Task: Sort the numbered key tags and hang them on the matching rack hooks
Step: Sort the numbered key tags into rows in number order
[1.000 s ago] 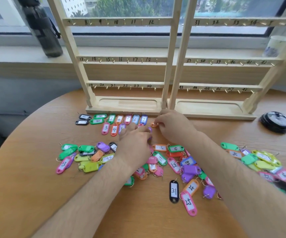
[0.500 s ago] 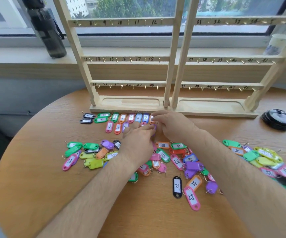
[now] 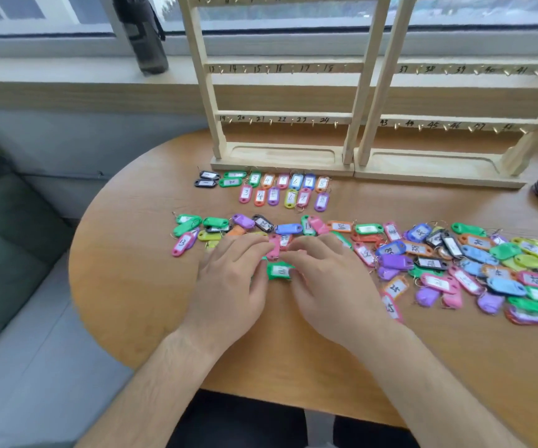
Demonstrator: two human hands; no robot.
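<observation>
While left hand (image 3: 229,287) and right hand (image 3: 330,286) are flanking the green tag (image 3: 279,270) (grips wide, empty), ring snags are risking dragging the pink tag (image 3: 274,248) along.

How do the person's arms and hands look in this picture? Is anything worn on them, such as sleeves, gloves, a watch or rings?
The left forearm and the right forearm are bare, with no sleeve in view, and carry some hair. The left hand and the right hand wear no gloves. No watch, bracelet or ring shows, though the fingers are slightly blurred.
</observation>
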